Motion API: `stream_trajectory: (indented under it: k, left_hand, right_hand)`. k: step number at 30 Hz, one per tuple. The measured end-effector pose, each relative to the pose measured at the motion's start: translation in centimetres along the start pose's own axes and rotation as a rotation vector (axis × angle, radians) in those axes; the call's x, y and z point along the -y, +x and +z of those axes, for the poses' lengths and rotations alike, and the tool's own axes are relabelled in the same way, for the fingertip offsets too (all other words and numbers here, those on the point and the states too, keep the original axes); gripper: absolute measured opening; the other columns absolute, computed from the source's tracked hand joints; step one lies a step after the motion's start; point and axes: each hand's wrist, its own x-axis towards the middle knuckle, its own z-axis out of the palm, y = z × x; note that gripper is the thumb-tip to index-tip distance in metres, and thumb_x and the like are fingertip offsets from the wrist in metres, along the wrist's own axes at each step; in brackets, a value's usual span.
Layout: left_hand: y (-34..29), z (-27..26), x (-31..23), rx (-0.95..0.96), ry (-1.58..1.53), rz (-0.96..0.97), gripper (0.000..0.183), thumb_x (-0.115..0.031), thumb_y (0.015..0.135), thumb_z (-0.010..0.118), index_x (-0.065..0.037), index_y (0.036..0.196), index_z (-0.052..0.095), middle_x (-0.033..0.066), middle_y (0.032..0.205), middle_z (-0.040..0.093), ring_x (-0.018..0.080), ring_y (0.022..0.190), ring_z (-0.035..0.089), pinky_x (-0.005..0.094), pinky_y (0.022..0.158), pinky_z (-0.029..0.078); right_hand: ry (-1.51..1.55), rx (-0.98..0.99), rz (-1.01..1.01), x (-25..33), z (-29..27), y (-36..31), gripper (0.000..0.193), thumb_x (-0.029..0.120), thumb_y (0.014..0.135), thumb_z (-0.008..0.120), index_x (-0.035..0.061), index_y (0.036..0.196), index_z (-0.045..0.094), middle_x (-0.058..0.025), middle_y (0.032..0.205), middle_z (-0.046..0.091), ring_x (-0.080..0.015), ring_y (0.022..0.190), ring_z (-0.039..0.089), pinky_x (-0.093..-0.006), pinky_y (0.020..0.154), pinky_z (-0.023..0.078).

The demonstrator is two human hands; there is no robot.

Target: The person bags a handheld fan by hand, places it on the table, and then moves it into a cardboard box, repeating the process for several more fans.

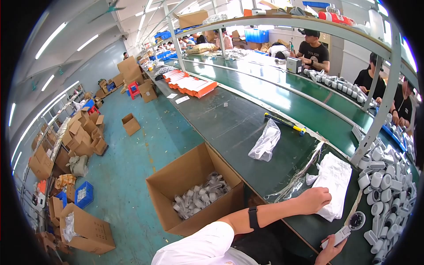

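Observation:
My left hand (314,200) is closed, fingers curled together at the edge of a stack of white plastic bags (338,176) on the dark green bench. Whatever its fingertips pinch, if anything, cannot be made out. Lower right, my right hand (329,252) grips a white handheld device (339,236) with a round, dark-faced head, which points up and away from me. A big heap of similar white devices (385,194) lies to the right of both hands. Farther along the bench is a crumpled clear plastic bag (266,142).
Left of my arm stands an open cardboard box (165,187) holding several bagged white devices. A yellow-and-black hammer (287,123) and orange-and-white flat cartons (190,83) lie on the bench. A metal post (383,104) rises beside the heap. People work across the conveyor (265,90).

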Motion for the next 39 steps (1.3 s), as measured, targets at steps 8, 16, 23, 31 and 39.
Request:
stream_trajectory:
  k: [8, 16, 23, 31, 39]
  left_hand:
    - [0.2, 0.0, -0.3, -0.038, -0.181, -0.061, 0.009, -0.005, 0.09, 0.059, 0.0, 0.094, 0.064, 0.0155, 0.09, 0.059, 0.0351, 0.085, 0.06, 0.0396, 0.075, 0.048]
    - [0.7, -1.3, -1.5, 0.016, -0.265, -0.17, 0.011, -0.006, 0.088, 0.06, 0.0, 0.097, 0.064, 0.0143, 0.095, 0.059, 0.0331, 0.087, 0.06, 0.0369, 0.076, 0.048]
    - [0.3, -0.9, -1.0, 0.0, -0.191, -0.05, 0.011, -0.008, 0.087, 0.062, -0.001, 0.094, 0.065, 0.0126, 0.095, 0.059, 0.0305, 0.082, 0.062, 0.0366, 0.074, 0.049]
    - [0.5, -0.7, -1.1, -0.04, -0.197, -0.07, 0.01, -0.009, 0.088, 0.062, 0.0, 0.092, 0.064, 0.0135, 0.089, 0.061, 0.0324, 0.079, 0.062, 0.0381, 0.071, 0.049]
    - [0.7, -0.3, -1.2, -0.071, -0.197, -0.048, 0.011, -0.011, 0.088, 0.062, 0.0, 0.091, 0.063, 0.0144, 0.085, 0.061, 0.0331, 0.079, 0.061, 0.0385, 0.071, 0.049]
  right_hand:
    - [-0.016, 0.002, 0.001, -0.3, -0.1, 0.0, 0.064, 0.015, 0.084, 0.072, -0.0138, 0.133, 0.042, -0.0221, 0.106, 0.063, -0.026, 0.087, 0.062, -0.0388, 0.074, 0.051]
    - [-0.014, 0.002, 0.032, -0.3, -0.2, 0.0, 0.068, 0.016, 0.084, 0.072, -0.0144, 0.135, 0.039, -0.0225, 0.109, 0.061, -0.0257, 0.088, 0.061, -0.0386, 0.073, 0.051]
    - [-0.039, 0.003, 0.011, -0.6, -0.2, 0.1, 0.068, 0.016, 0.084, 0.072, -0.0142, 0.135, 0.039, -0.0224, 0.109, 0.061, -0.025, 0.087, 0.061, -0.0373, 0.073, 0.051]
    - [0.129, -0.018, 0.015, -5.7, -0.7, 1.0, 0.058, 0.012, 0.093, 0.059, -0.0003, 0.142, 0.031, -0.0048, 0.078, 0.055, -0.0099, 0.055, 0.051, -0.0231, 0.047, 0.039]
    - [0.133, -0.019, 0.004, -6.0, -0.8, 1.1, 0.059, 0.012, 0.093, 0.059, -0.0003, 0.143, 0.031, -0.0049, 0.078, 0.055, -0.0099, 0.055, 0.051, -0.0226, 0.047, 0.039]
